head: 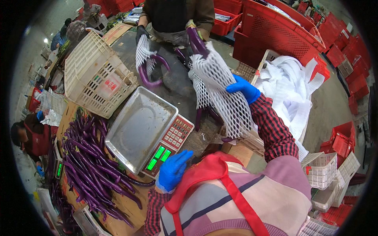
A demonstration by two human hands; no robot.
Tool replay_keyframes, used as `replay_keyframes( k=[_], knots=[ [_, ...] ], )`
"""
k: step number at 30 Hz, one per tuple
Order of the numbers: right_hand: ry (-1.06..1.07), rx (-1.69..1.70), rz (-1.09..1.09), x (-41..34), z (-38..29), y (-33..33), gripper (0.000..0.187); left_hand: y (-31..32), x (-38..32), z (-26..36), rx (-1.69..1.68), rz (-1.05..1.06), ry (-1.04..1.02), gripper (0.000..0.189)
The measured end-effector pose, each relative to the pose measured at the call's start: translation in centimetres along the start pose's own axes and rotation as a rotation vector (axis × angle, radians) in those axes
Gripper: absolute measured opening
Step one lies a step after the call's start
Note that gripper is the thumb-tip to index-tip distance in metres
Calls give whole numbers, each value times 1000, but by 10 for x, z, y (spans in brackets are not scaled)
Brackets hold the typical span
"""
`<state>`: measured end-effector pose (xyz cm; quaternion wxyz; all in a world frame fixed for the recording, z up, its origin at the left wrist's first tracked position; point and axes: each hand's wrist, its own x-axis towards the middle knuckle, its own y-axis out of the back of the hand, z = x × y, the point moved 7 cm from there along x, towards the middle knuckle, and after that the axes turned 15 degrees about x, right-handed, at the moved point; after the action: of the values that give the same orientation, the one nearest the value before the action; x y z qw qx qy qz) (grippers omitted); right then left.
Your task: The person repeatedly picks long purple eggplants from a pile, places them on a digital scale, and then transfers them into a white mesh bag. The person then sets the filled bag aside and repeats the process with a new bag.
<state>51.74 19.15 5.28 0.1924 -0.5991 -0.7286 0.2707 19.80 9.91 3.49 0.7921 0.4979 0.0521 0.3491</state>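
My right hand (243, 88), in a blue glove, grips a white foam net sleeve (229, 100). Purple eggplants (197, 41) stick out of the sleeve's far end, and a purple tip shows at its near end. Behind it is a second foam net sleeve (201, 93) with eggplant ends below it. My left hand (172, 171), also blue-gloved, is held near my red apron with fingers extended and nothing visible in it. Beside it stands a digital scale (141, 126) with a bare metal pan and lit green displays.
Loose eggplants (91, 165) are heaped on cardboard at left, near a tilted cream plastic crate (94, 73). Across the table (174, 85), a co-worker (177, 17) in black gloves holds another netted bundle (144, 56). At right, a crate holds white foam sleeves (286, 82); red crates (283, 32) stand behind.
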Motion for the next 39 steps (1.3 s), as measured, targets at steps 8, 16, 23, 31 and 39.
replay_keyframes(
  k=[8,16,23,31,39],
  knots=[
    [-3,-1346,486,116,39,37,110,-9,15,-1,-88,-24,36,45],
    [34,-1992,228,165,130,19,97,-16,-4,-20,-103,-45,213,43],
    [197,-2275,-60,103,178,31,41,-28,-4,-25,-238,-105,270,45],
    [560,-1545,367,13,9,21,45,-28,-7,-27,-172,-119,254,41],
    [-7,-1670,1515,-183,-98,270,32,-31,10,-18,-191,-77,172,39]
  ],
)
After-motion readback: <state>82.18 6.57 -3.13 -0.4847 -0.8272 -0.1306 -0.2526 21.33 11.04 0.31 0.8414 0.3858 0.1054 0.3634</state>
